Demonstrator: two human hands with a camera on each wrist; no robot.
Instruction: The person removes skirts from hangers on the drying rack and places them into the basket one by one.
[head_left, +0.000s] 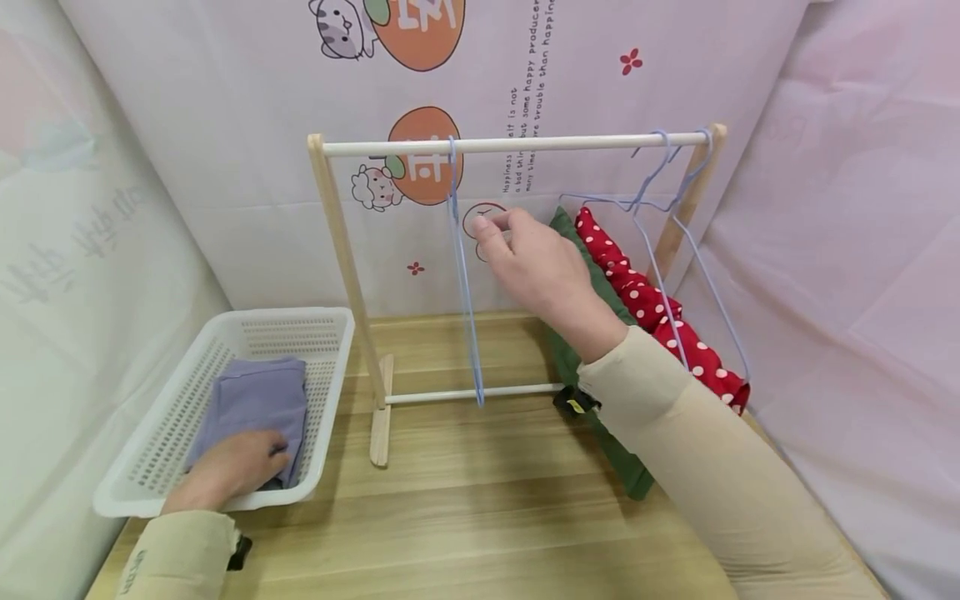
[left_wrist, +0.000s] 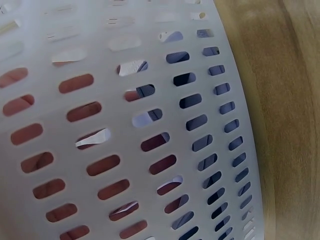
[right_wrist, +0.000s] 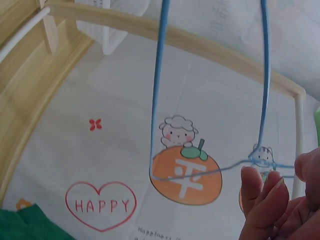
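My left hand (head_left: pixel 240 462) reaches over the near rim of the white basket (head_left: pixel 341 350) and rests on a folded purple cloth (head_left: pixel 258 392). Its fingertips curve down at the cloth's near right part, and whether they pinch it is hidden. Through the slots of the basket wall (left_wrist: pixel 107 110), bits of hand and cloth show in the left wrist view. My right hand (head_left: pixel 536 262) is raised just right of a bare blue hanger (head_left: pixel 465 292) on the rack's top rail (head_left: pixel 525 144). Its fingers are loosely bent near the hanger's neck, holding nothing.
Toward the rack's right end, a green garment (head_left: pixel 626 462) and a red polka-dot garment (head_left: pixel 701 367) hang on blue hangers (head_left: pixel 708 279). A wooden post (head_left: pixel 341 242) stands between basket and bare hanger. Printed cloth (head_left: pixel 247 167) walls the wooden table (head_left: pixel 450 517).
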